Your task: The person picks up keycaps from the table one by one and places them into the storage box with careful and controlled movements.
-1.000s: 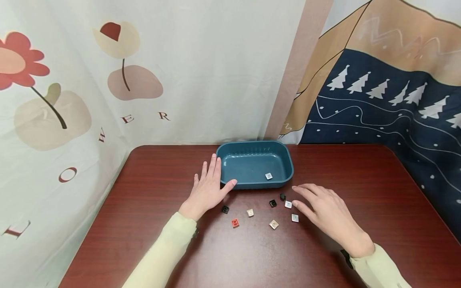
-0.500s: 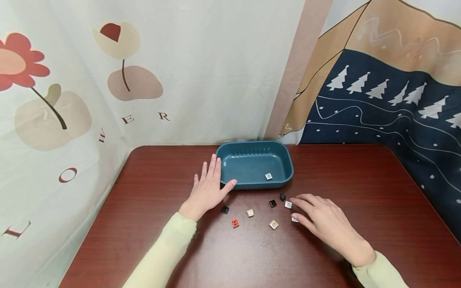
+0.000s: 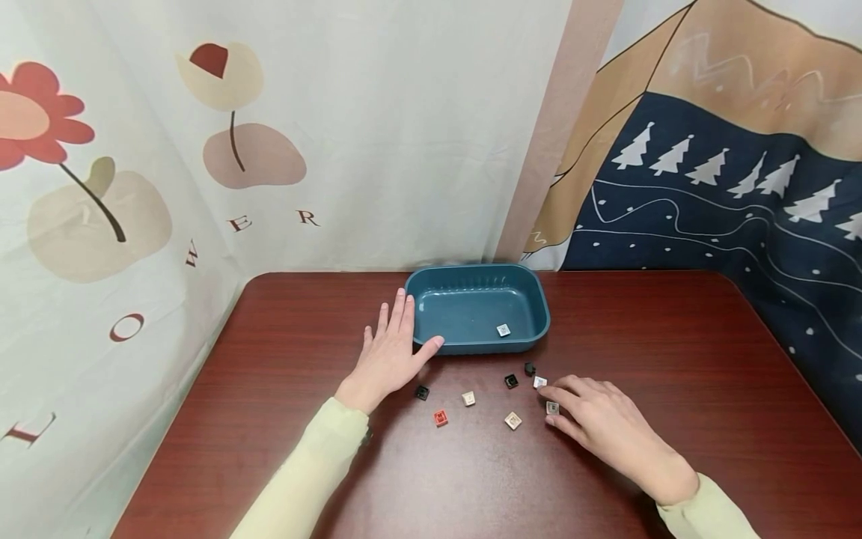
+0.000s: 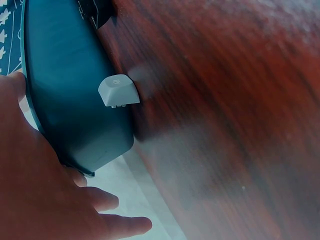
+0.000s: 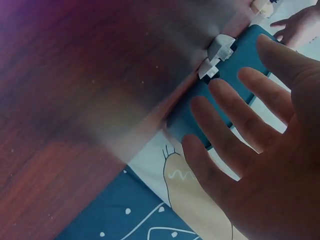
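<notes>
Our right hand [image 3: 606,423] is loose, thumb and forefinger either side of the grey keycap [image 3: 552,409], 5 o'clock from the tub [image 3: 485,348]; we can't tell if they touch it. Pinching carelessly could bump the white keycap [image 3: 540,382] at its 11. Our left hand [image 3: 387,355], straight-fingered at the tub's 8, might shove it.

Reddish-brown table [image 3: 256,419], flower-printed white cloth [image 3: 404,150] behind
</notes>
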`<state>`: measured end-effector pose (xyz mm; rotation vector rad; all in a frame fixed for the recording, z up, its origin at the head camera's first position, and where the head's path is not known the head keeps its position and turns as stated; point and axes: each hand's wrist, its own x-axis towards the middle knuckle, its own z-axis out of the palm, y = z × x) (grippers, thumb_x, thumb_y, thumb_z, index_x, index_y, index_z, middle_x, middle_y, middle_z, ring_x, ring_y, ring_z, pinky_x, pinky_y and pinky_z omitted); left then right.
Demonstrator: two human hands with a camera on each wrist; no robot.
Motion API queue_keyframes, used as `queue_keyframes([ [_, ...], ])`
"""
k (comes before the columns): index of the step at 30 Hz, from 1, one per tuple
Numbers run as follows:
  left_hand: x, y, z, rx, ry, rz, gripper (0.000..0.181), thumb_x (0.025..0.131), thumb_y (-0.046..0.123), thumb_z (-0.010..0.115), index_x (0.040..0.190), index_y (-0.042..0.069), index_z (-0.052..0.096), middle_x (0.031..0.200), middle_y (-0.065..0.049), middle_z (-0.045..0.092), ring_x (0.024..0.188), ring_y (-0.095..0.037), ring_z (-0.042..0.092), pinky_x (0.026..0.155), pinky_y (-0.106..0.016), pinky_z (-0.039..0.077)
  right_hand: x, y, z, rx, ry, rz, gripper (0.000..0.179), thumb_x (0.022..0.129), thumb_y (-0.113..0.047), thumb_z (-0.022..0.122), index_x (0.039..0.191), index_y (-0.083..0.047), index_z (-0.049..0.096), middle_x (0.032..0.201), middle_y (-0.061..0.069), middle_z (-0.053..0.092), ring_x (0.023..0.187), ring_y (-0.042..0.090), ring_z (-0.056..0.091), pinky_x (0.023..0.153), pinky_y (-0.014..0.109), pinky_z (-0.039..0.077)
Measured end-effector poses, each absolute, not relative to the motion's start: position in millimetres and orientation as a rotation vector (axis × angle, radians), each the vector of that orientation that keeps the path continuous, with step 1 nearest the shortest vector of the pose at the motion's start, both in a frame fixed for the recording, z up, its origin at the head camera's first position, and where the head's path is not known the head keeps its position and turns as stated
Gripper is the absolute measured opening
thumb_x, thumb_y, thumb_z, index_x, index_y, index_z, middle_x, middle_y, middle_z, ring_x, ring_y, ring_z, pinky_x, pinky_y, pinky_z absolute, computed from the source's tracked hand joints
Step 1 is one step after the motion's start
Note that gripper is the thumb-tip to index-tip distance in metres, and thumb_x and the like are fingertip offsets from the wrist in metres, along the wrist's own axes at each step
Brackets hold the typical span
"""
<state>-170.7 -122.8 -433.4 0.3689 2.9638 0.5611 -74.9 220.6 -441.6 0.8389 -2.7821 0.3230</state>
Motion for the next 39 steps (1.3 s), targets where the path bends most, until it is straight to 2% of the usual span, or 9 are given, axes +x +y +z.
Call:
queue_keyframes([
  [16,-169.9,-122.8,-432.6,0.367,2.959,0.568,0.099,0.101,0.073,0.037,0.167,0.009,0.002,0.173,-0.004,-0.013,0.158,-0.042,0.003,0.118,-0.071,0.016,-73.9,217.8,-445.5,0.920,-2.781,0.238,0.038,0.081,-0.016,0.089,0.117,-0.018,0.078,0.102,-0.004,0.068,0.089,0.016,0.066,0.072,0.040,0.055],
  [26,-171.1,-122.9,-433.7,0.368,2.971,0.576,0.099,0.100,0.073,0.039,0.167,0.009,0.004,0.174,-0.008,-0.006,0.157,-0.043,0.006,0.117,-0.072,0.017,-75.3,218.2,-450.8,0.936,-2.731,0.231,0.032,0.079,-0.009,0.089,0.108,-0.020,0.079,0.098,-0.006,0.066,0.085,0.017,0.065,0.069,0.038,0.054],
  [32,-170.9,-122.5,-433.9,0.367,2.975,0.579,0.099,0.100,0.072,0.040,0.167,0.008,0.005,0.174,-0.008,-0.004,0.157,-0.043,0.006,0.117,-0.072,0.017,-75.8,218.6,-451.1,0.950,-2.682,0.240,0.029,0.079,-0.009,0.090,0.103,-0.019,0.079,0.093,-0.005,0.064,0.080,0.018,0.065,0.067,0.039,0.052],
  [39,-171.3,-122.2,-434.0,0.365,2.969,0.577,0.099,0.100,0.073,0.039,0.167,0.009,0.004,0.174,-0.007,-0.007,0.158,-0.043,0.005,0.117,-0.072,0.017,-77.2,217.4,-445.7,0.935,-2.669,0.250,0.028,0.080,-0.011,0.089,0.105,-0.018,0.080,0.094,-0.005,0.065,0.082,0.017,0.064,0.068,0.039,0.053],
])
